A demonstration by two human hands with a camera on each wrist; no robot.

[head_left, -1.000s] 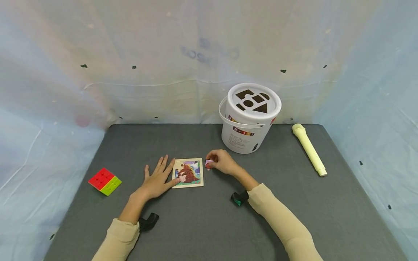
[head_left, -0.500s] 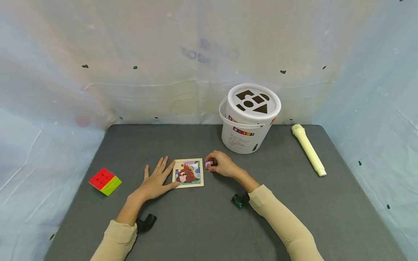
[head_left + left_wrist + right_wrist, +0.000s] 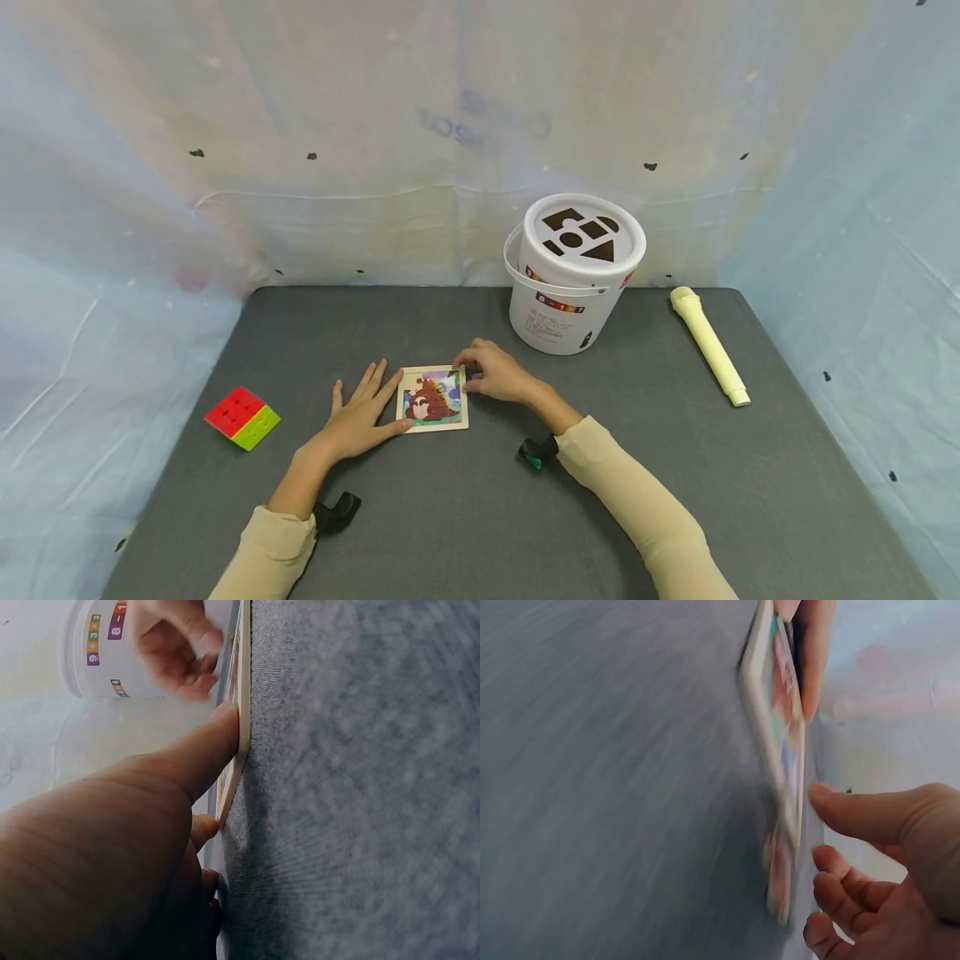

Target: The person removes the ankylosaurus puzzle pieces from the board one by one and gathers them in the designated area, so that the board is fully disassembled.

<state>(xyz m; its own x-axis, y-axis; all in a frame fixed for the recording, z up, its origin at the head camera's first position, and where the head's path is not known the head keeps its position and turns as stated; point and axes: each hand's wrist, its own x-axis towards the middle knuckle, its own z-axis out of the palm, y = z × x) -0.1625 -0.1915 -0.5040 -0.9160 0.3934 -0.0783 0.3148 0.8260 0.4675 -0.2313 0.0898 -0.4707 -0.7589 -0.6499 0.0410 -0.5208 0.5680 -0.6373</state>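
Observation:
A small square jigsaw puzzle (image 3: 431, 398) in a pale wooden frame lies on the dark table, its picture brown and purple. My left hand (image 3: 362, 421) rests with spread fingers along its left side; in the left wrist view the thumb (image 3: 214, 739) touches the frame's edge. At the puzzle's upper right corner is my right hand (image 3: 498, 375), thumb and fingers apart. The right wrist view shows nothing between the thumb (image 3: 855, 810) and the loosely bent fingers. Beside the frame, blurred pinkish puzzle pieces (image 3: 778, 877) lie on the table, mostly covered by the right hand in the head view.
A white bucket (image 3: 558, 317) with a shape-cutout lid stands behind the right hand. A red and yellow-green puzzle cube (image 3: 242, 418) sits at the left. Toward the right lies a pale yellow microphone-shaped tube (image 3: 708, 346). Plastic sheeting (image 3: 360, 217) surrounds the table.
My right hand has left the small puzzle piece on the table and moved left to the puzzle's upper right corner. The left hand stays almost still.

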